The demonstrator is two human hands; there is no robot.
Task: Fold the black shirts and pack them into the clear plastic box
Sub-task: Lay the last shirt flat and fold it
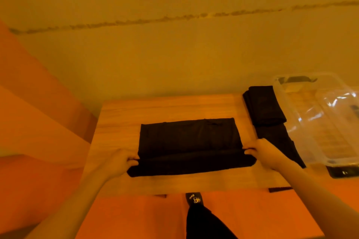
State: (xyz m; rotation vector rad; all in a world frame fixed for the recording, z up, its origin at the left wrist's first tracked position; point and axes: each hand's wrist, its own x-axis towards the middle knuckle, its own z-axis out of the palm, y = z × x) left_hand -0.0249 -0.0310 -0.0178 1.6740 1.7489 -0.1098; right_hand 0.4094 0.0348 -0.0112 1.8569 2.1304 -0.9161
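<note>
Our left hand (121, 161) and right hand (261, 151) pinch the shirt (186, 141) mid-fold; folded shirts (266, 106) wait beside the unpacked box (330, 161).

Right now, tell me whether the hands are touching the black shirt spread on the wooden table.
Touching. The head view shows the left hand and right hand each pinching an end of the black shirt's near fold.

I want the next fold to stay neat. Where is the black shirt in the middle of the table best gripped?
Grip the shirt at the two ends of its near, rolled-over edge, coming in from the left and right sides. It lies as a wide flat band, so end grips keep the fold straight. The left hand and right hand already pinch there.
</note>
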